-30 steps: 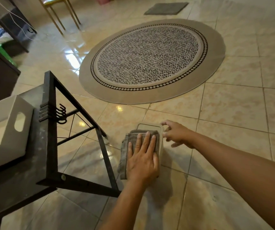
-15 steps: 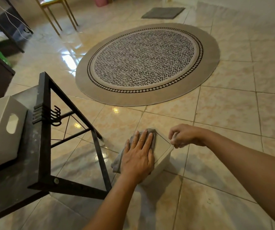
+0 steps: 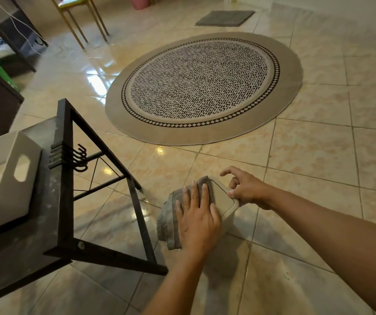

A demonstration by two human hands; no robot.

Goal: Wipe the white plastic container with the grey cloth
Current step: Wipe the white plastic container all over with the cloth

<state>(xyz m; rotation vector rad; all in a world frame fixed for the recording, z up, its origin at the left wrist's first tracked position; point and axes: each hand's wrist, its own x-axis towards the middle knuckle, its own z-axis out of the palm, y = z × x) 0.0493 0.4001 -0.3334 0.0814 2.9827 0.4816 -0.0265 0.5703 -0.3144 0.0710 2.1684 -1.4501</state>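
A white plastic container [image 3: 224,202] stands upside down on the tiled floor, low in the middle of the head view. A folded grey cloth [image 3: 171,214] lies over its top and hangs down its left side. My left hand [image 3: 197,220] is pressed flat on the cloth, fingers spread and pointing away from me. My right hand [image 3: 245,187] pinches the container's right upper edge with thumb and fingers, index finger lifted. Most of the container's body is hidden under the cloth and my left hand.
A black metal-framed table [image 3: 62,201] with hooks stands close on the left and carries a second white container [image 3: 5,178] with a handle cut-out. A round patterned rug [image 3: 203,87] lies ahead. A chair [image 3: 80,17] and a grey mat [image 3: 224,18] are far off.
The container has been turned so a corner faces away from me. My right hand went from open beside it to gripping its right edge. The left hand with the cloth slid slightly along the top.
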